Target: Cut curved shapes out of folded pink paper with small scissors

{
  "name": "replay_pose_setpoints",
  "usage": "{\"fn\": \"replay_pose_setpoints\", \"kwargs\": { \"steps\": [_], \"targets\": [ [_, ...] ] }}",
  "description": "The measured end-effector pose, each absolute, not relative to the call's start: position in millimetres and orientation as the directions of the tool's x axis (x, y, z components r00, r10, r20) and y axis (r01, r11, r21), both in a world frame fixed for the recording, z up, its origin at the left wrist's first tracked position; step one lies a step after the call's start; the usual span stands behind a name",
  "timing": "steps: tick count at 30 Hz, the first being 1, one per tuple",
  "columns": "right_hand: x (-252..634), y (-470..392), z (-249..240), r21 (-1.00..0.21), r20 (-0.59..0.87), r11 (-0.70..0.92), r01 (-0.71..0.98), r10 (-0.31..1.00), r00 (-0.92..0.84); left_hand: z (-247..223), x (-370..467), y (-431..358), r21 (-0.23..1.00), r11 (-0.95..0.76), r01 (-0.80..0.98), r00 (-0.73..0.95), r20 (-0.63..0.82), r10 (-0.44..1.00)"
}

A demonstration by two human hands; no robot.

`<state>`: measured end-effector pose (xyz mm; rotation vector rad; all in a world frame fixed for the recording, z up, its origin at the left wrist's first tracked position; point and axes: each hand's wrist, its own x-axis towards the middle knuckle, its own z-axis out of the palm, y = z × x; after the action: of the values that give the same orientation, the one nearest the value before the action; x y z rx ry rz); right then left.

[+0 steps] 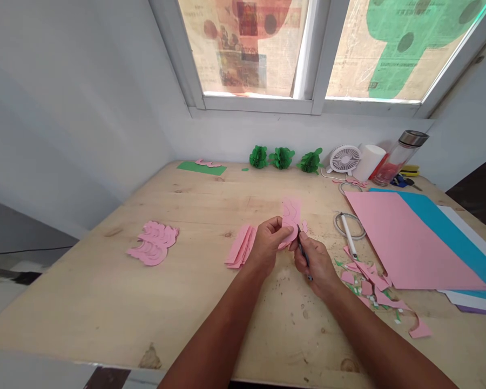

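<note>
Between thumb and fingers, my left hand [271, 240] pinches a strip of pink paper [290, 213] with curved outlines drawn on it. My right hand [316, 263] grips a dark pair of scissors [302, 249], whose blades meet the paper's right edge. Part of the scissors is hidden by the fingers. Just left of my left hand lie folded pink paper strips [240, 247]. Farther left rests a pile of pink scalloped cutouts [154, 242].
Pink and green scraps [366, 286] lie right of my right arm, near a white pen [348, 235]. Large pink sheets [413, 243] cover blue and white ones. Green paper ornaments [282, 158], a small fan [345, 159] and a bottle [400, 156] stand along the wall.
</note>
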<state>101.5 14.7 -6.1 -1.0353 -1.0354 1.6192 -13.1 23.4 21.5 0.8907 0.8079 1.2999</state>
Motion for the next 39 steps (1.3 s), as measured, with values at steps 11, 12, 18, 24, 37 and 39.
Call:
{"fn": "replay_pose_setpoints", "kwargs": {
  "steps": [11, 12, 18, 24, 37, 39],
  "targets": [
    [102.2, 15.7, -6.8, -0.931, -0.169, -0.236, -0.278, 0.955, -0.245, 20.1, -13.9, 24.2, 0.897, 0.039, -0.441, 0.110, 0.011, 0.994],
    [102.1, 15.6, -6.4, -0.931, -0.172, -0.239, -0.276, 0.954, -0.245, 19.9, -14.1, 24.3, 0.898, 0.040, -0.439, 0.113, 0.011, 0.994],
    [101.6, 14.7, -4.7, -0.928, -0.185, -0.251, -0.274, 0.952, -0.245, 18.7, -14.9, 24.5, 0.890, 0.043, -0.453, 0.125, 0.015, 0.992],
    [101.8, 15.1, -6.1, -0.928, -0.179, -0.247, -0.277, 0.952, -0.250, 20.5, -15.4, 24.4, 0.893, 0.049, -0.446, 0.124, 0.007, 0.992],
    [102.7, 15.1, -8.2, -0.919, -0.168, -0.248, -0.306, 0.950, -0.263, 19.4, -15.1, 24.5, 0.890, 0.044, -0.454, 0.126, 0.016, 0.992],
    [102.4, 15.6, -8.5, -0.920, -0.170, -0.249, -0.304, 0.949, -0.264, 19.6, -15.2, 24.5, 0.890, 0.041, -0.453, 0.127, 0.018, 0.992]
  ]
}}
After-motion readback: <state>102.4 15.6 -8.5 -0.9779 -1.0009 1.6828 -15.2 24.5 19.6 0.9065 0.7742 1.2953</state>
